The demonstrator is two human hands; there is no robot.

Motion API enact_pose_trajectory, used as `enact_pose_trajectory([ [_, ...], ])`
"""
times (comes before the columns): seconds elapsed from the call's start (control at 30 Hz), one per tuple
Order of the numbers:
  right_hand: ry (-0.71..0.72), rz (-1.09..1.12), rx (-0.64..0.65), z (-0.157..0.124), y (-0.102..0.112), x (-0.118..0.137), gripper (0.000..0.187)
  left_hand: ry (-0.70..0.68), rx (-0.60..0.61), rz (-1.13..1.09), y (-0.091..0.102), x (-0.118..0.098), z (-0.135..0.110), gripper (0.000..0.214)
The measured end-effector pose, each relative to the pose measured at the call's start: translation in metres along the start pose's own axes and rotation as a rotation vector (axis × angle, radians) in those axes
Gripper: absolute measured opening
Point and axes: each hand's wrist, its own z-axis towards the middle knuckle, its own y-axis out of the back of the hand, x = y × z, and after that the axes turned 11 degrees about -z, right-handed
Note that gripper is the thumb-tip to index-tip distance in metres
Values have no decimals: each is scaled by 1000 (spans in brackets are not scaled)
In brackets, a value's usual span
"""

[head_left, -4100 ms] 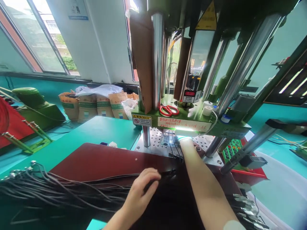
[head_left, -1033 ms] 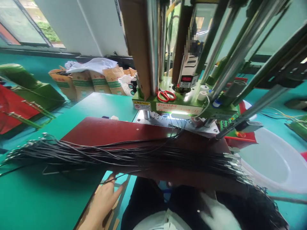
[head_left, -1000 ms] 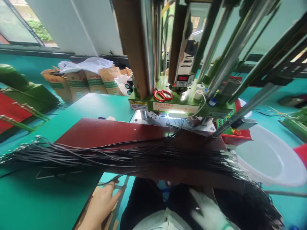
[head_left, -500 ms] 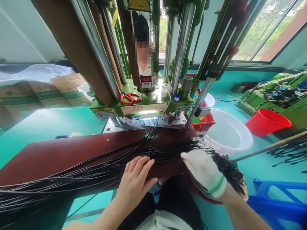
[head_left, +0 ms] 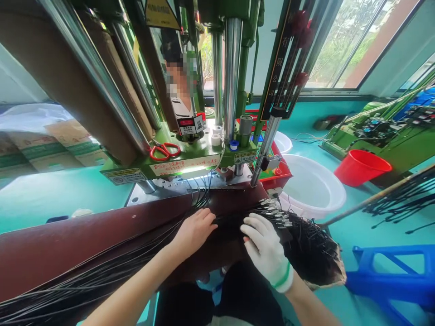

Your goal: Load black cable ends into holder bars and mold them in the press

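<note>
Wire bundle (head_left: 226, 222), black, its long axis running lower left to right across a maroon board (head_left: 84, 226) — bare left hand (head_left: 193, 232) resting flat, unclamped; gloved right hand (head_left: 265, 251) nearer the metal terminals (head_left: 277, 217), grip unclear.

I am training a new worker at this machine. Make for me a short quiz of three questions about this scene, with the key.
1. What does the right hand wear?
A) a white glove with a green band
B) nothing
C) a blue glove

2. True or false: the left hand rests on the bundle of black cables.

3. Fill in the word: in this view, the red bucket stands to the ____ of the white basin.

Key: 1. A; 2. true; 3. right
</note>
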Motion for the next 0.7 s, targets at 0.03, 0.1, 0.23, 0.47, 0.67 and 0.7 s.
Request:
enact_pose_trajectory([
  [0.03, -2, 49, 6, -2, 3, 5, 31, 37, -18, -107, 7, 0, 2, 10],
  [0.1, -18, 199, 48, -5, 6, 14, 31, 129, -31, -315, 23, -1, 5, 10],
  [0.23, -272, 790, 257, -1, -3, 28, 24, 314, 28, -657, 52, -5, 4, 19],
  [0.47, -464, 1903, 61, 54, -20, 23, 46, 376, 123, -929, 42, -9, -6, 19],
  [0.67, -544, 1698, -53, 73, 3, 0, 22, 317, 209, -855, 28, -20, 4, 25],
  [0.7, -555, 1654, -36, 71, 4, -1, 22, 306, 209, -863, 29, -25, 10, 26],
])
